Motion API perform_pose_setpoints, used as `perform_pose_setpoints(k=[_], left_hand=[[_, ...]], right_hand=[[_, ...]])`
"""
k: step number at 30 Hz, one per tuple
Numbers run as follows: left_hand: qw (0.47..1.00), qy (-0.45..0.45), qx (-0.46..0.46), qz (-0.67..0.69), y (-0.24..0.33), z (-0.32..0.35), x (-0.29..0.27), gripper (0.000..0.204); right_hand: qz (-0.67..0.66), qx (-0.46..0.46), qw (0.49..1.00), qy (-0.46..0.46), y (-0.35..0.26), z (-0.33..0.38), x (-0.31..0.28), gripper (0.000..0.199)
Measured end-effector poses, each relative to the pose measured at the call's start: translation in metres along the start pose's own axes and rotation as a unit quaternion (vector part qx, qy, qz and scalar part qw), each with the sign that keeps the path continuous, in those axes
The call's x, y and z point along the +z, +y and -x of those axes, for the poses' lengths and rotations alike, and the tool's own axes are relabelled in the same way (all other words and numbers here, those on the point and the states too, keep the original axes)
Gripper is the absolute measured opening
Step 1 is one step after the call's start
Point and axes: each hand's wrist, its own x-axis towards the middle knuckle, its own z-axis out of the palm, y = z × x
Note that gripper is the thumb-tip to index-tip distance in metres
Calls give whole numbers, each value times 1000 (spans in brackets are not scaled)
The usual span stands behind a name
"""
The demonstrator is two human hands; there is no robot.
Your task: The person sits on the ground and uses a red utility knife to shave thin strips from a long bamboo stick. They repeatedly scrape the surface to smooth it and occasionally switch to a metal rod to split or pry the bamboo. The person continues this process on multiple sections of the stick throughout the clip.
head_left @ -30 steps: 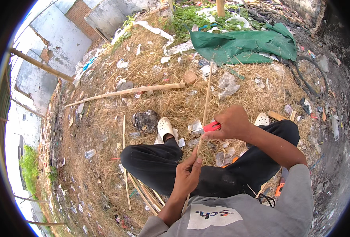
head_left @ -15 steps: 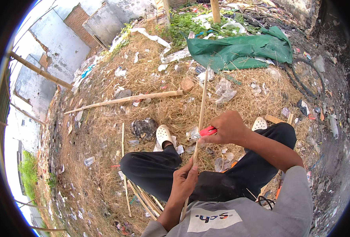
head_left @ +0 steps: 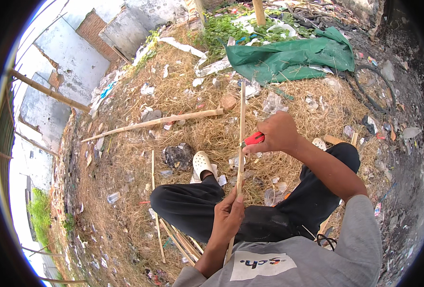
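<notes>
A long, pale bamboo strip [head_left: 243,110] runs from beside my body out over the straw, pointing away from me. Low on the strip, in front of my lap, my left hand [head_left: 229,214] is closed around it. My right hand [head_left: 278,132] grips a red utility knife [head_left: 254,139], its tip end against the strip's right edge. The blade itself is too small to make out. Beside my left thigh several more bamboo strips [head_left: 181,241] lie in a loose bundle on the ground.
A bamboo pole [head_left: 159,122] lies across the straw ahead. Beyond it a green tarp [head_left: 293,60] is crumpled, with a black hose [head_left: 381,103] to its right. A dark lump [head_left: 178,155] sits near my left clog [head_left: 202,163]. Litter is scattered around; broken walls [head_left: 73,48] stand behind.
My right hand and the knife have moved farther up along the strip, away from my left hand. The strip now stands more upright in view. My left hand keeps its hold.
</notes>
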Motion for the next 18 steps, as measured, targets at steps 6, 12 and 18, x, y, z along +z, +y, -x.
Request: perform_pose_setpoints(k=[6,12,18], left_hand=[[998,-12,-22,57,0,3,1,43],[998,-9,-25,65,0,5,-1,43],[994,-40,-57,86,-4,24,2,43]], right_hand=[[32,-9,999,35,9,-3,4,75],[39,-11,999,30,5,-3,4,75],[94,126,988,2,48,-14,-5,71]])
